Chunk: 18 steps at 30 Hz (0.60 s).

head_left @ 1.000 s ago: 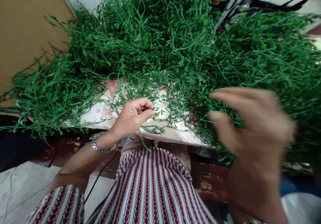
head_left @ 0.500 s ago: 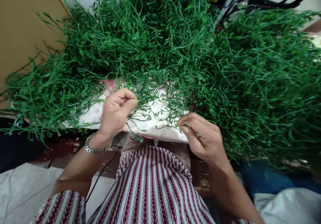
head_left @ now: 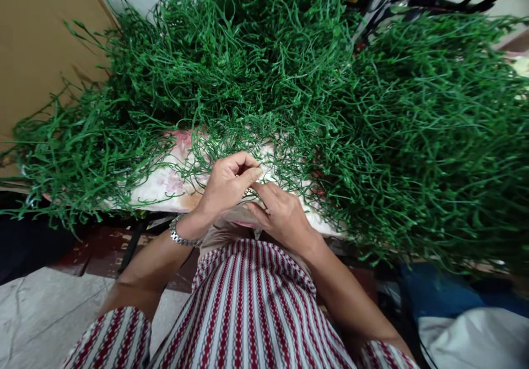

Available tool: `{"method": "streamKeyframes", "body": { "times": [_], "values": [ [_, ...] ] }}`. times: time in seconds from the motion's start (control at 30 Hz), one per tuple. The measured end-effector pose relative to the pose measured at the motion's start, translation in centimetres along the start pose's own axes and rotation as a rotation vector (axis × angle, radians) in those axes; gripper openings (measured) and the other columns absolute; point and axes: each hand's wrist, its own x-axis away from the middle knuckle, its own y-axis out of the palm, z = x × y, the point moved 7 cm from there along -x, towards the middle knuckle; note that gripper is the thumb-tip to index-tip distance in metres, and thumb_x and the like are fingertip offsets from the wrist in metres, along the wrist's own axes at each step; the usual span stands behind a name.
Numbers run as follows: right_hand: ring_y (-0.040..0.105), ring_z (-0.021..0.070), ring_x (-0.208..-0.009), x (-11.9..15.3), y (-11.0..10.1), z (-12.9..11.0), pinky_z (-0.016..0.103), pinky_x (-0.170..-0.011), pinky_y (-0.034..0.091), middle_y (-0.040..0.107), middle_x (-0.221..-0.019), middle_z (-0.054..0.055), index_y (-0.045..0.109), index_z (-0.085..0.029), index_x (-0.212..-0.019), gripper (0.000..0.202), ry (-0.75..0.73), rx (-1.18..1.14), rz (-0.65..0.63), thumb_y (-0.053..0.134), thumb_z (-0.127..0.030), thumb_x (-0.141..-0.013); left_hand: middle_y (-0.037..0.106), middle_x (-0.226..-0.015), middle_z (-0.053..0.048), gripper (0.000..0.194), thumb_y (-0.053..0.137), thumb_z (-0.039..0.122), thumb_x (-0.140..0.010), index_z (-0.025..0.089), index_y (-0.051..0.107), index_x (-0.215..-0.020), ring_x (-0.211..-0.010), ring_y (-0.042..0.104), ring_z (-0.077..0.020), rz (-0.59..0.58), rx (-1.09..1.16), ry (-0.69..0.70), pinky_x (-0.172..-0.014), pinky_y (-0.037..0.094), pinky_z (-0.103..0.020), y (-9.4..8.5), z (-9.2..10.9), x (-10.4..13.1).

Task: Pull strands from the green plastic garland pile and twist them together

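Above the front edge of a white cloth with pink patches (head_left: 159, 184), my two hands meet. My left hand (head_left: 231, 184) has its thumb and forefinger pinched together, and a bit of thin green stem (head_left: 250, 191) shows between the hands. Just to the right, my right hand (head_left: 285, 212) is closed too, its fingertips almost touching the left ones. Most of what the fingers grip is hidden. Loose green stems lie on the cloth around both hands, in front of a big heap of thin, branching green stems (head_left: 248, 71).
More stems are piled at the left (head_left: 86, 148) and right (head_left: 446, 154), some overhanging the front edge. A tan board (head_left: 41, 44) stands at the far left. Behind the heap is a bag with black straps (head_left: 450, 0). Pale and blue cloth (head_left: 475, 330) lies at the lower right.
My hands were apart and have come together in the middle: the left moved right, the right moved left. The green piece hanging below my left hand no longer shows.
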Motion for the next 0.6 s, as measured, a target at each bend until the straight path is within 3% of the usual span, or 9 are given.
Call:
{"method": "streamKeyframes", "body": {
  "times": [0.17, 0.3, 0.4, 0.53, 0.6],
  "values": [
    [0.054, 0.0137, -0.067, 0.0, -0.2, 0.2, 0.024, -0.059, 0.04, 0.058, -0.071, 0.004, 0.055, -0.014, -0.08, 0.015, -0.022, -0.053, 0.058, 0.044, -0.022, -0.087, 0.052, -0.064, 0.003, 0.004, 0.058, 0.018, -0.074, 0.015, 0.057, -0.071, -0.058, 0.047, -0.0079, -0.054, -0.052, 0.022, -0.056, 0.038, -0.02, -0.7, 0.8, 0.6],
    [0.051, 0.0118, -0.062, 0.1, -1.7, 0.2, 0.023, -0.058, 0.038, 0.057, -0.067, 0.003, 0.053, -0.014, -0.072, 0.016, -0.025, -0.105, 0.121, 0.047, -0.022, -0.086, 0.062, -0.083, -0.003, 0.014, 0.055, 0.022, -0.079, 0.016, 0.061, -0.09, -0.079, 0.056, -0.0133, -0.158, -0.307, 0.071, -0.074, 0.042, -0.026, -1.6, 1.8, 1.7],
    [0.05, 0.0109, -0.06, 0.2, -2.2, 0.2, 0.022, -0.056, 0.037, 0.055, -0.064, 0.002, 0.052, -0.015, -0.07, 0.017, -0.028, -0.158, 0.133, 0.049, -0.022, -0.085, 0.063, -0.086, -0.004, 0.015, 0.052, 0.019, -0.079, 0.016, 0.061, -0.09, -0.083, 0.056, -0.0154, -0.275, -0.487, 0.09, -0.079, 0.041, -0.03, -1.4, 1.7, 2.6],
    [0.05, 0.0096, -0.057, 0.4, -2.5, 0.5, 0.022, -0.053, 0.038, 0.056, -0.067, 0.001, 0.054, -0.015, -0.086, 0.009, 0.002, -0.21, 0.194, 0.051, -0.024, -0.084, 0.061, -0.073, -0.002, 0.009, 0.051, 0.015, -0.076, 0.016, 0.059, -0.073, -0.075, 0.053, -0.014, -0.29, -0.459, 0.124, -0.072, 0.04, -0.027, -1.1, 1.5, 3.2],
    [0.05, 0.0089, -0.055, 0.6, -2.4, 0.6, 0.021, -0.051, 0.04, 0.059, -0.072, 0.001, 0.053, -0.014, -0.102, 0.021, 0.014, -0.235, 0.2, 0.052, -0.024, -0.084, 0.059, -0.069, -0.001, 0.008, 0.052, 0.015, -0.075, 0.016, 0.058, -0.071, -0.071, 0.052, -0.0131, -0.278, -0.369, 0.082, -0.068, 0.04, -0.025, -1.1, 0.9, 3.1]
  ]
}}
